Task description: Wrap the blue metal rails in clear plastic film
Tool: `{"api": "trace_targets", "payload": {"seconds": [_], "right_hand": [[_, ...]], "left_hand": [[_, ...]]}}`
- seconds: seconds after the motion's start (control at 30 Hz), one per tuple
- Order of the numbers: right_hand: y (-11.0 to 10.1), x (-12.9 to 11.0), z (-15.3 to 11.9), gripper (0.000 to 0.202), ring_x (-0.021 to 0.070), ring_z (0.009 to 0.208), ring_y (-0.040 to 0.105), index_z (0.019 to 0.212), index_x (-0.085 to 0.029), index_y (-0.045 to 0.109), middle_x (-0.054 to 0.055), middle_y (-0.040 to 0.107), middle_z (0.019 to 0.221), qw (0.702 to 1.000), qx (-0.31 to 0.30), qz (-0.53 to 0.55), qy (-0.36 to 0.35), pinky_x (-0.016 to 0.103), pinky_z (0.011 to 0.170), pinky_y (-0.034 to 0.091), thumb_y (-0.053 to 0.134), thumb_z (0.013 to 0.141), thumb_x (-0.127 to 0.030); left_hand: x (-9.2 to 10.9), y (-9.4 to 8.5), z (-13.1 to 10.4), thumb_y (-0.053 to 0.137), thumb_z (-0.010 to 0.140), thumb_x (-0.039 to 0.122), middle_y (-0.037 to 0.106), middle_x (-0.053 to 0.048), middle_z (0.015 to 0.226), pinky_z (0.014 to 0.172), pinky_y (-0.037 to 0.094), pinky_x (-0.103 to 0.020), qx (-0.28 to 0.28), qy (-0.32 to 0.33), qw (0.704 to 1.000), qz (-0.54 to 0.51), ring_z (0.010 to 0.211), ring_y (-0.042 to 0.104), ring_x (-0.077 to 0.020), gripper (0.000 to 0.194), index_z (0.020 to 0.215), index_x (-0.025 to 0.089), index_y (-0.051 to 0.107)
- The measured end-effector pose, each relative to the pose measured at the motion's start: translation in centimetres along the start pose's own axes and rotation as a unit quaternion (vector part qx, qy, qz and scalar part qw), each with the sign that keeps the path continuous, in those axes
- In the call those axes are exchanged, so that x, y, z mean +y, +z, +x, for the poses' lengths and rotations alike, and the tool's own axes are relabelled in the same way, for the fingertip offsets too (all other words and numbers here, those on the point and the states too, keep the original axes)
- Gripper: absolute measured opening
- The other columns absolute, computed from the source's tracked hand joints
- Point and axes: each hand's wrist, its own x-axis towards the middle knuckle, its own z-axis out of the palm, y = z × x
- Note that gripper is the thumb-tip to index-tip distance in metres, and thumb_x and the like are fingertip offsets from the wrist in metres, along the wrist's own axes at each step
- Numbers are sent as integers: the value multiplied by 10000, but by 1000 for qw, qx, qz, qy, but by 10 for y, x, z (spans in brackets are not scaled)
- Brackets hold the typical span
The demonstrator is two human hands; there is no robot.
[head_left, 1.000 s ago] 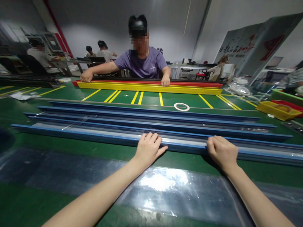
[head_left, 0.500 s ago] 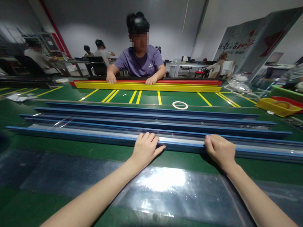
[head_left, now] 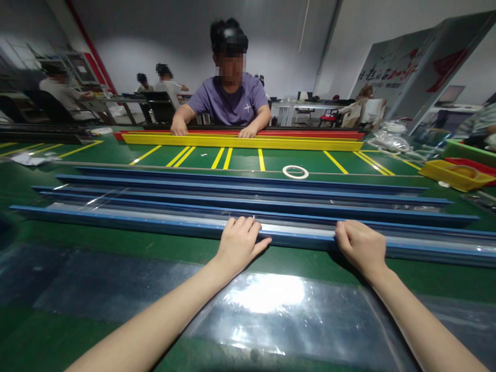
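Nearest me, a long blue U-shaped channel point(head_left: 120, 221) lies across the green table, with a pale strip showing along its inside. My left hand point(head_left: 238, 244) is hooked over its front wall; the fingertips reach inside and the thumb points right along the outer face. Farther right, my right hand point(head_left: 360, 245) is closed in a fist on that same wall, its fingertips hidden. Behind this channel lie several more blue channels point(head_left: 353, 212), roughly parallel. A clear plastic sheet point(head_left: 308, 324) lies flat under my forearms and reflects bright light.
Across the table a co-worker point(head_left: 230, 98) has both hands on a yellow channel point(head_left: 241, 143), with red ones behind it. A white tape ring point(head_left: 295, 172) lies beyond the blue channels. Yellow tape strips point(head_left: 262, 160) mark the tabletop. At the right stands a yellow bin point(head_left: 455, 177).
Both my hands keep their places on the blue channel. The co-worker's head and one hand have shifted slightly.
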Motion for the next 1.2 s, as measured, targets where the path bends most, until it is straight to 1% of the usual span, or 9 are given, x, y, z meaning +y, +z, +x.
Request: {"api": "trace_targets", "payload": {"seconds": [0.27, 0.37, 0.5, 0.6, 0.83, 1.2], "right_hand": [[0, -1, 1, 415, 85, 493, 487, 439, -162, 484, 12, 564, 488, 1000, -8, 4, 8, 225, 442, 207, 358, 821, -261], [-1, 0, 1, 414, 86, 493, 484, 441, -163, 486, 9, 558, 485, 1000, -11, 2, 7, 225, 441, 205, 357, 821, -264], [-2, -1, 1, 424, 87, 483, 475, 429, -164, 473, 4, 528, 455, 1000, -12, 3, 6, 226, 438, 200, 351, 822, -264], [-2, -1, 2, 420, 85, 480, 472, 427, -163, 470, 3, 528, 456, 1000, -8, 4, 4, 222, 437, 201, 355, 819, -261], [-3, -2, 2, 419, 83, 470, 462, 422, -162, 458, 2, 517, 445, 1000, -7, 2, 6, 219, 433, 198, 357, 817, -258], [-4, -2, 2, 422, 88, 479, 472, 435, -168, 492, 6, 539, 471, 999, -29, 10, 24, 229, 436, 201, 347, 817, -276]], "left_hand": [[0, -1, -1, 418, 823, 439, 588, -45, 795, 666, 315, -324, -7, 2, 1000, -6, 778, 500, -192, 304, 805, 169, 557], [0, 0, -1, 428, 821, 430, 600, -51, 874, 678, 323, -326, -1, 2, 1000, -18, 817, 506, -191, 292, 827, 168, 558], [-1, 0, -1, 450, 813, 416, 590, -55, 1009, 708, 336, -331, 14, 0, 999, -37, 916, 498, -199, 276, 860, 168, 561], [-1, 1, -1, 451, 814, 410, 588, -58, 1045, 729, 342, -338, 22, 0, 999, -43, 962, 490, -206, 273, 874, 169, 566], [1, 0, -1, 450, 813, 402, 593, -71, 1044, 748, 351, -344, 28, -4, 999, -46, 997, 489, -218, 268, 871, 171, 572], [2, -2, -1, 432, 820, 405, 594, -69, 1052, 749, 348, -347, 21, -6, 999, -32, 990, 492, -217, 291, 920, 169, 567]]}}
